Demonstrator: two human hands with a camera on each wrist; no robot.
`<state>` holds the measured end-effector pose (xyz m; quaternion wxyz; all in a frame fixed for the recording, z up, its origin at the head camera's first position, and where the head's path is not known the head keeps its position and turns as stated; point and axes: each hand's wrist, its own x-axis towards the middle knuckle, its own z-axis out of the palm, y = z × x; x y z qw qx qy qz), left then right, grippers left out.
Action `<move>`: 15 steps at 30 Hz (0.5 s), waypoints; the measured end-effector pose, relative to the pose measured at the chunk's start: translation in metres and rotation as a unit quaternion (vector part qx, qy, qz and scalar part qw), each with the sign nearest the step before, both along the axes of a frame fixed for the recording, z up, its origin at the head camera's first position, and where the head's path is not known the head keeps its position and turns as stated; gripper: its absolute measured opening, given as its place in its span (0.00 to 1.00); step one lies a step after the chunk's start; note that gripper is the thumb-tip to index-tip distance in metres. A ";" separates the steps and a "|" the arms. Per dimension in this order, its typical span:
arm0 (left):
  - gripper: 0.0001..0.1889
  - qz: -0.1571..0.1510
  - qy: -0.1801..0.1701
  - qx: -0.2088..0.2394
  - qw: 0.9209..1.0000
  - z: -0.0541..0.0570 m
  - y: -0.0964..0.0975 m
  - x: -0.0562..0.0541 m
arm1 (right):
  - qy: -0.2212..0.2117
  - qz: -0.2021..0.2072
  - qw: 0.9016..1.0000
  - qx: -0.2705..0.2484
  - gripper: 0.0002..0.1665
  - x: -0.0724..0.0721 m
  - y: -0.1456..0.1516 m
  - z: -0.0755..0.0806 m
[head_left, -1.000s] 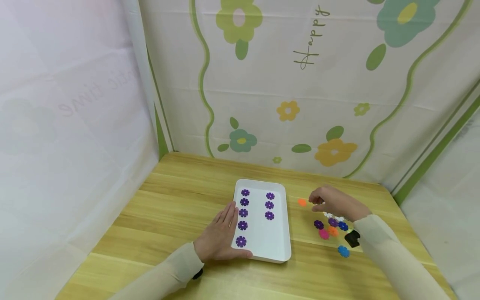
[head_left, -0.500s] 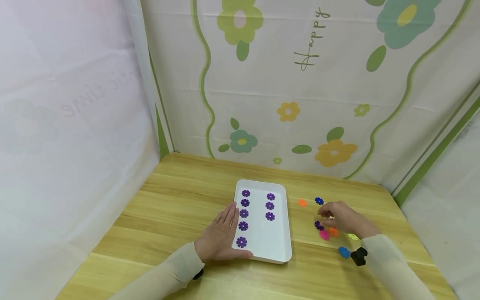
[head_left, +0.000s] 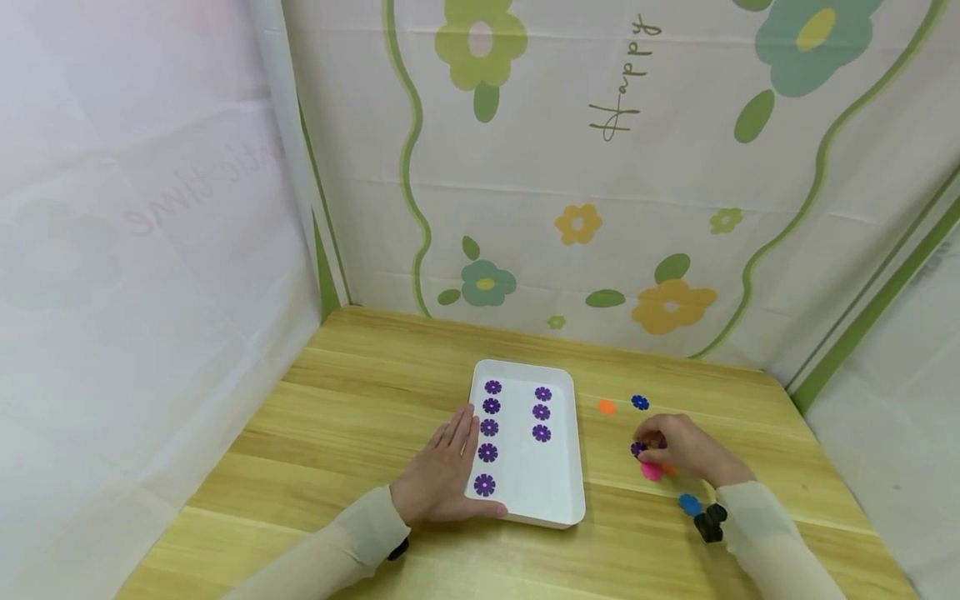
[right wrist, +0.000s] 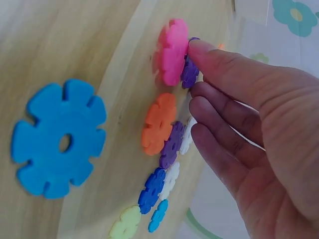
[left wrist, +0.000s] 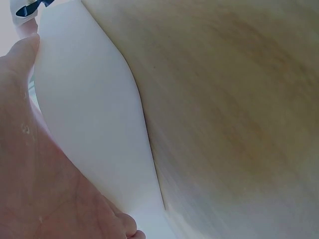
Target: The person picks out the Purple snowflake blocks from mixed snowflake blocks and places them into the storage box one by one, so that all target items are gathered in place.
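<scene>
A white tray (head_left: 555,477) lies on the table with two columns of purple notched flower-shaped discs (head_left: 489,427) in it. My left hand (head_left: 437,479) rests along its left side and near corner, fingers straight and thumb spread. Right of the tray, my right hand (head_left: 684,447) has thumb and finger at a purple flower disc (right wrist: 190,70), pinching it by its edge. A pink disc (right wrist: 175,52) lies beside it, close to the thumb. The index fingertip is hidden behind the thumb in the right wrist view.
Loose discs lie around the right hand: an orange one (head_left: 607,407), a dark blue one (head_left: 640,402), a light blue one (head_left: 690,505), and more under the palm, including another orange one (right wrist: 159,124). Printed cloth walls (head_left: 525,167) enclose the table (head_left: 390,358).
My right hand has moved down and toward me, from beyond the pile to the purple disc. A dark blue disc now lies at the pile's far side. The left hand stays put.
</scene>
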<state>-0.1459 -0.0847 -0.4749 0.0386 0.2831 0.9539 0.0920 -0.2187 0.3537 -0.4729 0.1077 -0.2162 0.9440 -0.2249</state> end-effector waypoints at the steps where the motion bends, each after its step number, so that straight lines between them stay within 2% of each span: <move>1: 0.71 0.000 0.000 -0.001 1.000 0.000 0.000 0.000 | -0.001 -0.001 1.000 -0.001 0.11 -0.001 0.000 0.000; 8: 0.70 -0.001 0.000 0.007 1.000 0.000 -0.001 0.000 | -0.019 0.008 1.000 -0.005 0.09 -0.011 0.000 0.000; 13: 0.70 -0.004 -0.001 0.006 1.000 0.003 -0.001 0.000 | -0.039 0.022 0.999 -0.014 0.01 -0.014 -0.004 0.010; 15: 0.70 -0.004 -0.001 0.004 1.000 0.003 -0.001 0.001 | -0.045 0.027 0.999 -0.010 0.04 -0.015 -0.007 0.015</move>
